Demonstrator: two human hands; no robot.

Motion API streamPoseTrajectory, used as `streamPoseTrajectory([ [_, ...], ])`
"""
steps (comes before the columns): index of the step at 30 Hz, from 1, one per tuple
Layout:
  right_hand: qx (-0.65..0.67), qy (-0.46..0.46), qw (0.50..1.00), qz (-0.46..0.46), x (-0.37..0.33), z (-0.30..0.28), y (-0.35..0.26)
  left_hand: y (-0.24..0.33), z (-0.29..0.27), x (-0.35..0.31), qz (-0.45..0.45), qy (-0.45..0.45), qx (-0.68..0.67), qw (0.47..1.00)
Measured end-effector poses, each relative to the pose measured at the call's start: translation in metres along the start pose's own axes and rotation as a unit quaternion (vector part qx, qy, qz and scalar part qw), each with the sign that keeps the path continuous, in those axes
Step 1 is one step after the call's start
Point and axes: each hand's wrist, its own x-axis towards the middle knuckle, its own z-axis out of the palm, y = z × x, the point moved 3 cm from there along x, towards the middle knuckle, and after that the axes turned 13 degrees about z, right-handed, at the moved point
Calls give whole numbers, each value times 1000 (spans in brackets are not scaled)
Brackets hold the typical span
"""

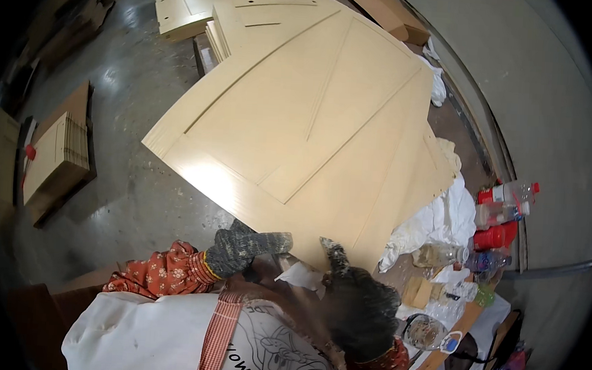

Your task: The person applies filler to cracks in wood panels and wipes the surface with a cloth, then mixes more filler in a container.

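Cream panel (293, 124), long axis slanting away rightward

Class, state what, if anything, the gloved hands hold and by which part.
Apparently the cream panel, by its near edge, which the left hand and right hand both overlap; the underside is hidden, so the grip isn't certain.

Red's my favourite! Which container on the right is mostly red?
The solid red container, just above the bluish bottle in the picture; the other bottles there look mostly see-through.
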Motion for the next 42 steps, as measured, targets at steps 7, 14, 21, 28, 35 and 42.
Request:
streamPoseTrajectory([
  [7, -128, 134, 966, 179, -13, -1, 9, -15, 0, -13, -181, 100, -246, 947],
  [14, -85, 241, 899, 356, -84, 73, 125, -37, -10, -52, -71, 50, -160, 983],
  [21, -134, 329, 882, 310, -125, 107, 147, -90, -53, -74, -123, 250, -135, 951],
  [28, -162, 315, 878, 322, -147, 29, 189, -116, -100, -57, -138, 349, -208, 903],
  [35, -266, 189, 910, 257, -88, 32, 334, -34, -46, -38, -260, 264, -304, 878],
  [42, -161, 178, 948, 207, -18, -10, 298, 36, -31, -28, -206, 340, -236, 887],
])
